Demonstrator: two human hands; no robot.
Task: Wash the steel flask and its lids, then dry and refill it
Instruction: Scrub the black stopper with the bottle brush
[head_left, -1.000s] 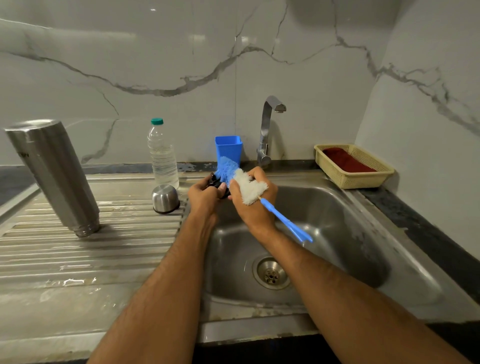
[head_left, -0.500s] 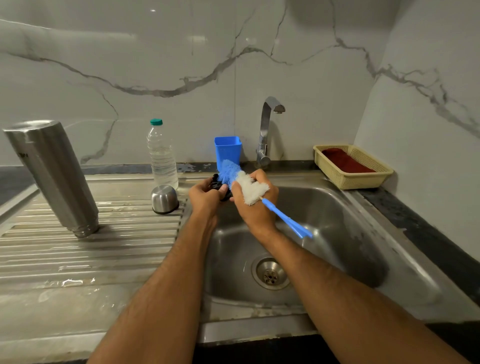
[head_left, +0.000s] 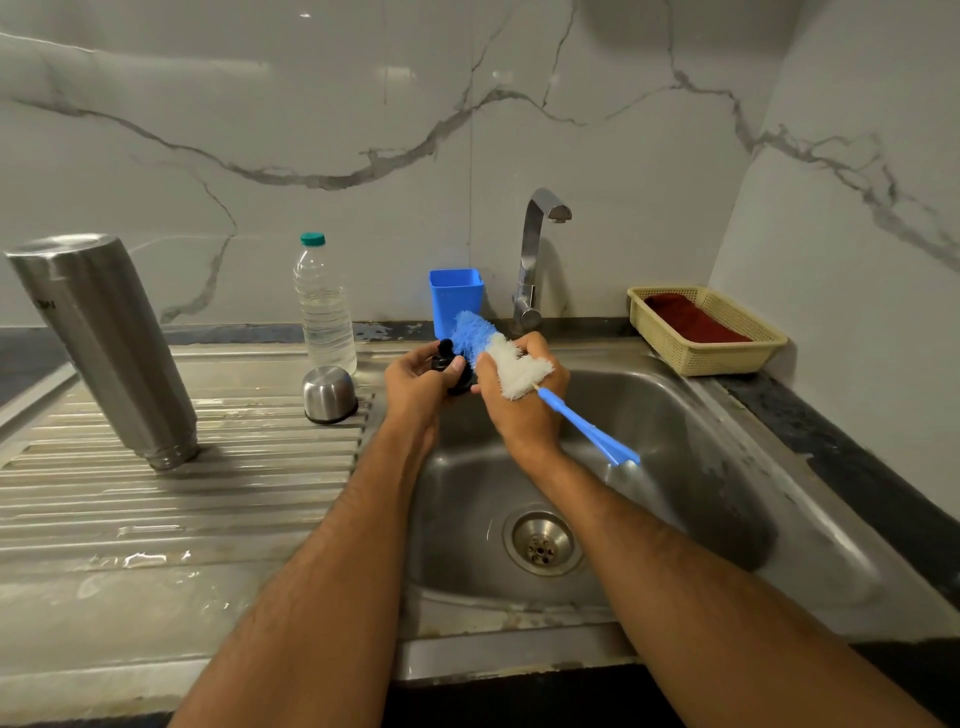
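Grip, left hand (head_left: 418, 382): fingers curled round a small black inner lid (head_left: 451, 366), held above the back-left corner of the sink basin (head_left: 691, 499).
Grip, right hand (head_left: 522, 410): closed round the bristle head of a bottle brush (head_left: 498, 353), blue bristles at the tip, white bristles against the fingers; blue bristles touch the black lid; the blue handle slants down and right over the basin.
Steel flask (head_left: 104, 343): standing mouth-down and leaning on the ribbed drainboard (head_left: 171, 493), well left of the basin.
Steel cap (head_left: 330, 394): dome up on the drainboard, just left of the basin's rim.
Water bottle (head_left: 323, 304): clear plastic with a green cap, upright, behind the steel cap, left of the basin.
Blue cup (head_left: 456, 296): on the ledge behind the basin, partly hidden by the brush.
Tap (head_left: 535, 260): chrome, behind the basin, no water visible at the spout.
Drain (head_left: 540, 543): in the basin floor, below the hands.
Basket (head_left: 706, 332): pale yellow, at the basin's back-right corner, holding a dark red cloth (head_left: 685, 319).
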